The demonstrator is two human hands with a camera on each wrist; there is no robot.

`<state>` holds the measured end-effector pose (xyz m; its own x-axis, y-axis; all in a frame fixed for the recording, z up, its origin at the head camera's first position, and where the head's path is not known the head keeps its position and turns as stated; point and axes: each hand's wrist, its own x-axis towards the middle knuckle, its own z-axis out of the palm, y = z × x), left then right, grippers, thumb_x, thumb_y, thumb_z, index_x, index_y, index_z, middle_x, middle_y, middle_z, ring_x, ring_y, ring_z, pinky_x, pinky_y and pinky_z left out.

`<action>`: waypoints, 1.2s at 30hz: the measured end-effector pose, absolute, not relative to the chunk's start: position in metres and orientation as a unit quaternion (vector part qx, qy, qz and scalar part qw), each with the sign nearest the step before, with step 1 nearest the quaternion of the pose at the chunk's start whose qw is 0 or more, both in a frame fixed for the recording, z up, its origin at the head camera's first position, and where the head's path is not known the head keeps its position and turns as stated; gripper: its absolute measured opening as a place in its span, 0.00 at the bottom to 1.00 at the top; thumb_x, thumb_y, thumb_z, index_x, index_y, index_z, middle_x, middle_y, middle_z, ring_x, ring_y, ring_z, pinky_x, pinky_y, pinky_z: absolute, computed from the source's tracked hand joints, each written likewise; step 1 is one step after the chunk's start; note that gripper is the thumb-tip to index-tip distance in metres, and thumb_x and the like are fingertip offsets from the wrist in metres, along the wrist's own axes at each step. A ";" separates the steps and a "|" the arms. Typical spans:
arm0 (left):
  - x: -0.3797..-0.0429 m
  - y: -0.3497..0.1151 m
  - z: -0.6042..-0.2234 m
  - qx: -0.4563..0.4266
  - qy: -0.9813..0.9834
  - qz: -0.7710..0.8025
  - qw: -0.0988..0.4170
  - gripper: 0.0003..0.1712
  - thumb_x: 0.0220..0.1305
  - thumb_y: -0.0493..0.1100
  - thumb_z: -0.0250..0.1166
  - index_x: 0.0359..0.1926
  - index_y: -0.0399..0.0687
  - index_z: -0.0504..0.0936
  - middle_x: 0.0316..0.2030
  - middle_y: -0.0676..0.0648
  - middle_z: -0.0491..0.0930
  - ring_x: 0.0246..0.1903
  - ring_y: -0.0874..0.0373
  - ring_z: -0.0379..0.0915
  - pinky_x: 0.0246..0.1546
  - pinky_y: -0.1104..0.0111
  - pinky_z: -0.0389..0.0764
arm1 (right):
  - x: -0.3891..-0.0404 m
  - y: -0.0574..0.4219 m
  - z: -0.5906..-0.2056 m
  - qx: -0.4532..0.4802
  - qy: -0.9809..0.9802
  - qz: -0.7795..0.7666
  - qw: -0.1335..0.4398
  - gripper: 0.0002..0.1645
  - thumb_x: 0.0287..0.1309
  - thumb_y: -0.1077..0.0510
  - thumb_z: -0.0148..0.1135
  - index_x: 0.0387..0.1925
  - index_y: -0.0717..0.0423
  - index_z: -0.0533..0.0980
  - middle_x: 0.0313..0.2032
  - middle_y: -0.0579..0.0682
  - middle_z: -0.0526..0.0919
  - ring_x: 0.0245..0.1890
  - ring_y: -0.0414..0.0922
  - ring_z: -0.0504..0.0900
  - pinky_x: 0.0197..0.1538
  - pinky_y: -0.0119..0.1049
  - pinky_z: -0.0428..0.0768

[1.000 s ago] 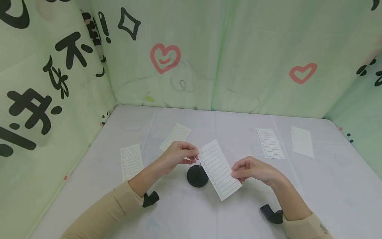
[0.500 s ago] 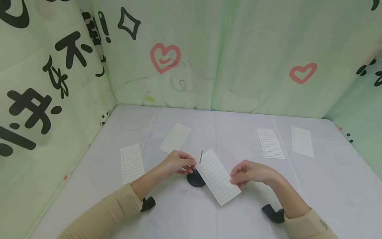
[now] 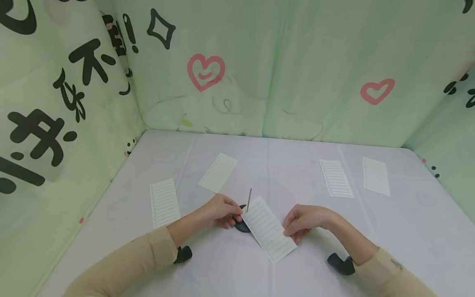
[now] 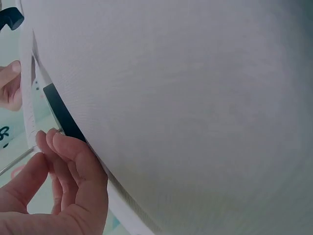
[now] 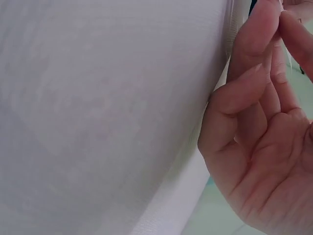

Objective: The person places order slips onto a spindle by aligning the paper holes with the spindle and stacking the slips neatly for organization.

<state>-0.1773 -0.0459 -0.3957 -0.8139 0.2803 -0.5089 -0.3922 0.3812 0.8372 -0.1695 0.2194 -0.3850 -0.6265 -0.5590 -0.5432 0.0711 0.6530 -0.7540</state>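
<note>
A white lined paper slip [image 3: 269,231] with a column of small boxes slants between my hands in the head view. The thin metal spike [image 3: 249,200] of a bill spike rises through its upper left corner. The round black base [image 3: 242,226] shows partly behind the slip and my fingers. My left hand [image 3: 222,211] pinches that corner right beside the spike. The right hand [image 3: 306,220] pinches the slip's lower right edge between thumb and fingers. In the left wrist view, the spike [image 4: 17,160] runs past the left fingertips, with the dark base [image 4: 63,112] beyond.
Two lined slips lie at the left, one nearer slip [image 3: 164,202] and one farther slip [image 3: 218,171]. At the right are another slip [image 3: 336,178] and a paler slip [image 3: 376,175]. A white cloth covers the table [image 3: 267,165]; green printed curtains [image 3: 237,82] enclose it.
Both hands have lowered with the slip. The spike's tip, hidden behind the slip at first, now stands out above its upper left corner, and the slip sits lower along the spike.
</note>
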 end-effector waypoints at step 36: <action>-0.182 -0.047 -0.407 -0.035 0.771 0.542 0.331 0.06 0.56 0.37 0.62 0.33 0.37 0.80 0.20 0.49 0.80 0.14 0.62 0.73 0.18 0.73 0.78 | -0.166 0.213 -0.383 -0.131 0.838 -0.347 0.400 0.06 0.50 0.59 0.65 0.24 0.58 0.79 0.16 0.46 0.77 0.15 0.37 0.74 0.21 0.27 0.64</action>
<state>-0.1819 -0.0469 -0.4075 -0.7780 0.3051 -0.5492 -0.4135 0.4094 0.8132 -0.1657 0.2135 -0.3829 -0.6460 -0.4971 -0.5793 0.0576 0.7251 -0.6863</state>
